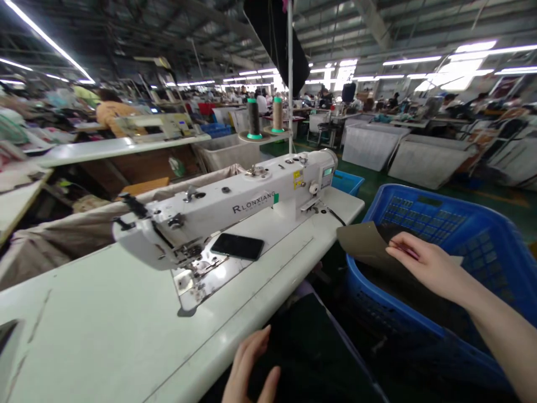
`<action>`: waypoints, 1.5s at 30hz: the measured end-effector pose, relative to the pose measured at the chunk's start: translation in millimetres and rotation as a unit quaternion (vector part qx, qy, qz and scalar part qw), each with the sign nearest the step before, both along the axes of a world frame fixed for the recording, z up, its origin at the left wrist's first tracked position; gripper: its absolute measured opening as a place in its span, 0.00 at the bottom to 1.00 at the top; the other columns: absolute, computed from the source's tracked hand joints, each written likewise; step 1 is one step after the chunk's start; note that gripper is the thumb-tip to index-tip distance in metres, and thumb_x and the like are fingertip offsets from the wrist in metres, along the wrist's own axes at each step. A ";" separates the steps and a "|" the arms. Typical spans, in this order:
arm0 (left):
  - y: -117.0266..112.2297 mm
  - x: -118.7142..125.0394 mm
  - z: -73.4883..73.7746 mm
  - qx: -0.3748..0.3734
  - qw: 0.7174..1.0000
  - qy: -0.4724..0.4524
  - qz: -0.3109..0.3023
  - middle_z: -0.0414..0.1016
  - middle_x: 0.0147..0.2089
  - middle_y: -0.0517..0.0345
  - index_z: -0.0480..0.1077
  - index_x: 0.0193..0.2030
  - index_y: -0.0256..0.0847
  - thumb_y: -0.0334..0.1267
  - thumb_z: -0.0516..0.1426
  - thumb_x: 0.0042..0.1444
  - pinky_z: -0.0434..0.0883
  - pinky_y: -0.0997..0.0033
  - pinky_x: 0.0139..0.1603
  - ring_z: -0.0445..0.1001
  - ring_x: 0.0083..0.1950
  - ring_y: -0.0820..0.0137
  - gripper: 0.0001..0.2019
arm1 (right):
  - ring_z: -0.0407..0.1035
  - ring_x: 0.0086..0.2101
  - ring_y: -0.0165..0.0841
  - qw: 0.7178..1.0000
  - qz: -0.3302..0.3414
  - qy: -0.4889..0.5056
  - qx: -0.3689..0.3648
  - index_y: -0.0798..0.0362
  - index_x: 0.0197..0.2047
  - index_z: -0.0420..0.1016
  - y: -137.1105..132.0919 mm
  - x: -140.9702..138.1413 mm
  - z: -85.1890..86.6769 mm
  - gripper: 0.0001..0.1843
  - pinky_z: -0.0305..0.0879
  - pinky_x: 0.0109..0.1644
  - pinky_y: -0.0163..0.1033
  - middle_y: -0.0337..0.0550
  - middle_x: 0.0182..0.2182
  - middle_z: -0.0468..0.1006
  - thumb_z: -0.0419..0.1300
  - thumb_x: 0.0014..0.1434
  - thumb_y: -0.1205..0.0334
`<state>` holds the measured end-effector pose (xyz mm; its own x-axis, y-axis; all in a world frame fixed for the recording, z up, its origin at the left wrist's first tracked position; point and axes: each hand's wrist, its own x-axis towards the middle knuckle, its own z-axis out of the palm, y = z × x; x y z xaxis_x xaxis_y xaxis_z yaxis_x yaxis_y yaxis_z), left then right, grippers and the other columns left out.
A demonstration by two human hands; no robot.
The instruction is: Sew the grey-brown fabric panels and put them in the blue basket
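My right hand [419, 263] is over the blue basket [380, 291] on the right, thumb and finger pinched at the edge of an olive-brown fabric piece [364, 243]. A small dark pink thing [406, 250] shows within the same hand; its kind is unclear. The fabric piece tilts up over the basket's near rim, with more dark cloth below it. At the bottom middle, my left hand [249, 369] has its fingers apart and curved, beside the table's front edge. Dark cloth [310, 347] lies close to the left hand, over my lap.
A white sewing machine [218, 207] stands on the pale table [104, 324]. A black phone [238, 246] lies beside its needle area. Thread cones [253, 120] stand behind the machine. Pale bins [371, 146] and other workstations fill the background, with people seated there.
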<state>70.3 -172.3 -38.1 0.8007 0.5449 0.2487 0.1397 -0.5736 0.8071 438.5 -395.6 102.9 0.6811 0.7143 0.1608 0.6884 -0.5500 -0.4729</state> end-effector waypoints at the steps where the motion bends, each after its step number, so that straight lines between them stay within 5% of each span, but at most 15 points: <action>1: -8.3 2.8 -1.3 -0.030 0.999 -0.006 -0.017 0.57 0.68 0.53 0.45 0.70 0.61 0.49 0.52 0.62 0.70 0.47 0.61 0.62 0.66 0.53 0.31 | 0.68 0.35 0.33 0.999 0.026 0.024 0.029 0.49 0.41 0.69 10.9 -19.9 15.4 0.15 0.62 0.39 0.37 0.39 0.34 0.73 0.53 0.64 0.47; 3: -21.9 2.2 0.4 -0.075 0.997 -0.006 -0.033 0.45 0.73 0.50 0.35 0.72 0.53 0.59 0.52 0.60 0.60 0.42 0.67 0.49 0.71 0.49 0.40 | 0.65 0.32 0.30 0.985 0.118 0.119 0.042 0.49 0.38 0.67 35.7 -59.1 34.3 0.13 0.62 0.36 0.34 0.37 0.30 0.69 0.54 0.64 0.48; 5: -29.9 -6.2 8.3 -0.108 0.994 -0.002 -0.020 0.42 0.73 0.45 0.29 0.72 0.47 0.67 0.51 0.54 0.56 0.42 0.69 0.46 0.72 0.46 0.50 | 0.61 0.27 0.27 0.951 0.193 0.239 0.037 0.49 0.38 0.66 65.8 -95.3 32.1 0.12 0.60 0.31 0.31 0.35 0.28 0.65 0.53 0.65 0.49; 9: -25.5 -35.6 35.0 -0.159 0.979 -0.014 0.130 0.53 0.70 0.46 0.19 0.71 0.50 0.64 0.50 0.58 0.69 0.51 0.61 0.63 0.65 0.52 0.49 | 0.54 0.20 0.23 0.867 0.266 0.418 0.057 0.49 0.43 0.65 142.0 -159.0 -23.4 0.17 0.55 0.23 0.29 0.31 0.25 0.62 0.52 0.64 0.44; 12: -2.3 -60.3 49.7 -0.065 0.933 -0.023 0.352 0.50 0.71 0.49 0.18 0.70 0.55 0.50 0.51 0.65 0.71 0.51 0.60 0.64 0.65 0.56 0.43 | 0.62 0.22 0.25 0.894 0.365 0.257 0.036 0.50 0.43 0.65 202.6 -194.8 -66.6 0.16 0.60 0.25 0.30 0.33 0.26 0.68 0.45 0.68 0.48; 14: 18.2 -75.7 50.6 0.089 0.904 0.030 0.416 0.44 0.73 0.51 0.30 0.72 0.57 0.44 0.51 0.65 0.64 0.47 0.65 0.57 0.69 0.53 0.37 | 0.70 0.31 0.30 0.899 0.421 0.117 0.011 0.51 0.42 0.68 238.8 -209.7 -81.7 0.13 0.66 0.34 0.33 0.40 0.33 0.75 0.46 0.69 0.55; 16: 37.3 -88.7 45.3 0.214 0.908 0.133 0.334 0.45 0.73 0.56 0.44 0.71 0.59 0.39 0.49 0.66 0.57 0.45 0.69 0.52 0.71 0.55 0.29 | 0.72 0.41 0.35 0.894 0.445 0.045 -0.005 0.51 0.48 0.70 269.9 -217.9 -87.5 0.12 0.67 0.43 0.38 0.45 0.45 0.76 0.48 0.66 0.62; 19: 59.6 -102.0 35.2 0.251 0.919 0.249 0.175 0.51 0.72 0.60 0.46 0.71 0.59 0.41 0.47 0.68 0.57 0.48 0.69 0.52 0.71 0.59 0.26 | 0.71 0.47 0.38 0.883 0.468 -0.016 -0.020 0.45 0.62 0.63 307.0 -221.1 -88.5 0.25 0.66 0.49 0.43 0.44 0.62 0.65 0.48 0.63 0.69; 24: 97.3 -112.6 37.0 0.236 0.910 0.293 0.176 0.45 0.73 0.57 0.42 0.72 0.55 0.54 0.49 0.65 0.56 0.50 0.69 0.49 0.72 0.58 0.32 | 0.70 0.51 0.38 0.850 0.521 -0.071 -0.042 0.39 0.66 0.58 338.7 -211.0 -89.8 0.32 0.66 0.53 0.44 0.34 0.65 0.62 0.50 0.61 0.70; 31: 148.8 -95.5 51.8 0.237 0.914 0.296 0.148 0.51 0.71 0.53 0.48 0.71 0.56 0.58 0.50 0.62 0.57 0.48 0.66 0.53 0.70 0.53 0.32 | 0.71 0.51 0.40 0.845 0.519 -0.127 -0.025 0.46 0.66 0.60 335.4 -196.6 -109.2 0.31 0.69 0.52 0.45 0.39 0.65 0.62 0.50 0.60 0.70; 38: 157.0 -75.7 54.0 0.212 0.939 0.259 0.084 0.45 0.73 0.58 0.45 0.71 0.54 0.55 0.53 0.62 0.45 0.48 0.72 0.45 0.73 0.56 0.35 | 0.72 0.48 0.40 0.836 0.527 -0.150 -0.028 0.46 0.68 0.58 337.3 -196.1 -115.1 0.33 0.70 0.50 0.45 0.42 0.64 0.62 0.49 0.60 0.70; 45: 156.5 -75.2 55.2 0.195 0.938 0.274 0.083 0.44 0.74 0.61 0.44 0.71 0.55 0.54 0.53 0.61 0.44 0.46 0.72 0.44 0.73 0.56 0.35 | 0.73 0.47 0.40 0.832 0.531 -0.153 -0.048 0.46 0.67 0.58 338.8 -195.9 -111.9 0.33 0.71 0.50 0.46 0.42 0.65 0.61 0.50 0.59 0.70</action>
<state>-5.0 -15.8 17.1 0.7789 0.6265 0.0307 0.5857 -0.7439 0.3217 242.6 -56.8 -9.0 -0.4040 0.9069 0.1192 0.8907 0.4197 -0.1745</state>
